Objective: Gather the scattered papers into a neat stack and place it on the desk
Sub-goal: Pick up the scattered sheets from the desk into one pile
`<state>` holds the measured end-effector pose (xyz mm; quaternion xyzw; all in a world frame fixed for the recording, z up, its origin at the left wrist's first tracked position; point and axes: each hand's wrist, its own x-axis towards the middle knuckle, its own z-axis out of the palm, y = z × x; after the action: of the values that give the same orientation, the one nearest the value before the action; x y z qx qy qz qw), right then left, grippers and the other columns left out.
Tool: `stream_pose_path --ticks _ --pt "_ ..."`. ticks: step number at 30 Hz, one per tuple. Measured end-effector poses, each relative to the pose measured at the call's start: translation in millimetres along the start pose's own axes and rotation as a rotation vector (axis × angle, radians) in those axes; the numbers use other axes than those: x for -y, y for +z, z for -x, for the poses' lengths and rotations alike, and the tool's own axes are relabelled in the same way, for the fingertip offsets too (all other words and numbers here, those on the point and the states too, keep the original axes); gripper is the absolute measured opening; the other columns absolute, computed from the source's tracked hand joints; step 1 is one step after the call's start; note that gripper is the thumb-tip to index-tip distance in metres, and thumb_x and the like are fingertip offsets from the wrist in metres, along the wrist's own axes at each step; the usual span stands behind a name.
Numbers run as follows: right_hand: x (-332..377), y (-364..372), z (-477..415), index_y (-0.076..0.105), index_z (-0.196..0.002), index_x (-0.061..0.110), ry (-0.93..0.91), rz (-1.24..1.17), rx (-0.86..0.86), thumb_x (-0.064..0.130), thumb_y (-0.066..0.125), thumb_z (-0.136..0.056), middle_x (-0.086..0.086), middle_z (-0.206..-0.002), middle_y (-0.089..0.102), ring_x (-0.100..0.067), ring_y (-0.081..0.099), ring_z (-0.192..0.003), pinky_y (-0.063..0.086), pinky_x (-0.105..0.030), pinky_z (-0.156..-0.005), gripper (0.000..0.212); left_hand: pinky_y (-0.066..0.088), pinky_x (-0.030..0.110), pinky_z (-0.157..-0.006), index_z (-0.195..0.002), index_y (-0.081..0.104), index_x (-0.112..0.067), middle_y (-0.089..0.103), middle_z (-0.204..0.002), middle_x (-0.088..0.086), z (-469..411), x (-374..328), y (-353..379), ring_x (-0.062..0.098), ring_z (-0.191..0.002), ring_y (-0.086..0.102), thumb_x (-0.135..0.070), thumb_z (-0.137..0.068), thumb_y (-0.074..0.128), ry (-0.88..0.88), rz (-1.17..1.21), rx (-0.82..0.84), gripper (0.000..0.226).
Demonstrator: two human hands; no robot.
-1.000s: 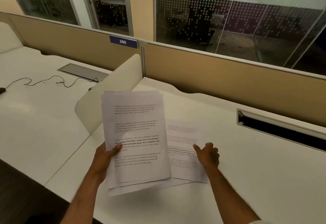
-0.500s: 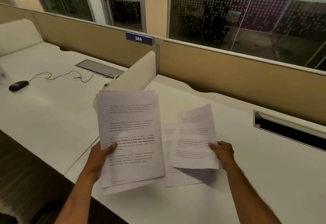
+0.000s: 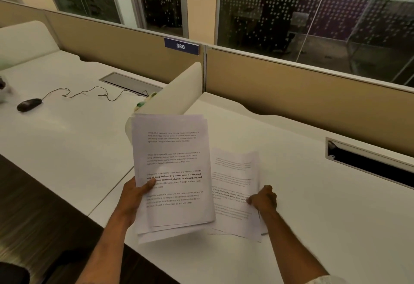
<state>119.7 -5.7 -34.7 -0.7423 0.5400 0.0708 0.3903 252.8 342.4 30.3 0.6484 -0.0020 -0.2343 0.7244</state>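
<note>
pinched along its left edge, the stack of papers [image 3: 173,171] sits in the left hand [image 3: 132,196], thumb laid across the printed top page and the other fingers hidden behind the sheets. it is held above the desk [image 3: 313,227], its edges uneven, lower sheets fanning out at the bottom. the right hand [image 3: 263,198] is closed on the right edge of the loose sheets [image 3: 235,194] just beside the stack; whether they rest flat on the desk or are partly raised is hard to tell, and their left part is covered by the stack.

behind the stack stands a rounded cream divider [image 3: 177,91], partly blocked by the papers. on the neighbouring desk lie a dark mouse [image 3: 29,104] with a thin tangled cable [image 3: 94,92] and a flat grey cable hatch [image 3: 130,83]. a dark open cable slot [image 3: 369,165] is sunk into the desk at right. a tan partition [image 3: 291,95] bears a blue plate [image 3: 181,46] reading 386. dotted glass lies beyond. the text on the loose sheets is blurred.
</note>
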Motion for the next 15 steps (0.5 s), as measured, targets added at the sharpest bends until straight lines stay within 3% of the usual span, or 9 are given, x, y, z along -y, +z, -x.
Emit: stream_pose_path --ticks 5,9,12,15 --pt "-17.7 -8.0 -1.9 0.061 -0.120 0.000 0.023 -0.022 0.054 0.017 0.081 -0.073 -0.017 -0.119 0.067 -0.034 0.066 -0.104 0.056 -0.039 -0.090 0.054 0.063 0.049 -0.075 -0.119 0.067 -0.012 0.077 -0.108 0.018 -0.7 -2.5 10.2 0.039 -0.093 0.076 -0.032 -0.068 0.084 0.004 -0.010 0.025 0.057" --pt "-31.6 -47.9 7.5 0.069 -0.106 0.009 -0.176 -0.421 0.074 0.012 0.079 -0.079 -0.016 -0.111 0.073 -0.034 0.070 -0.098 0.056 -0.049 -0.093 0.028 0.064 0.041 -0.068 -0.116 0.067 -0.013 0.079 -0.103 0.015 -4.6 -5.3 22.2 0.035 -0.090 0.077 -0.012 -0.087 0.073 0.012 -0.020 0.061 0.029" --pt "-45.0 -106.4 24.4 0.068 -0.117 0.007 -0.262 -0.678 0.071 0.007 0.076 -0.082 -0.017 -0.111 0.074 -0.035 0.071 -0.098 0.055 -0.051 -0.094 0.036 0.063 0.038 -0.066 -0.112 0.068 -0.015 0.080 -0.101 0.013 -6.5 -6.8 34.1 0.035 -0.090 0.077 -0.020 -0.081 0.080 0.011 -0.013 0.096 0.034" --pt "-66.8 -162.9 46.4 0.063 -0.127 0.009 -0.322 -0.898 0.073 0.023 0.085 -0.070 -0.010 -0.115 0.074 -0.031 0.072 -0.103 0.059 -0.041 -0.087 0.062 0.064 0.040 -0.067 -0.114 0.068 -0.017 0.080 -0.102 0.012 -9.6 -8.2 52.5 0.034 -0.090 0.077 -0.047 -0.050 0.094 0.016 -0.032 0.149 0.075"
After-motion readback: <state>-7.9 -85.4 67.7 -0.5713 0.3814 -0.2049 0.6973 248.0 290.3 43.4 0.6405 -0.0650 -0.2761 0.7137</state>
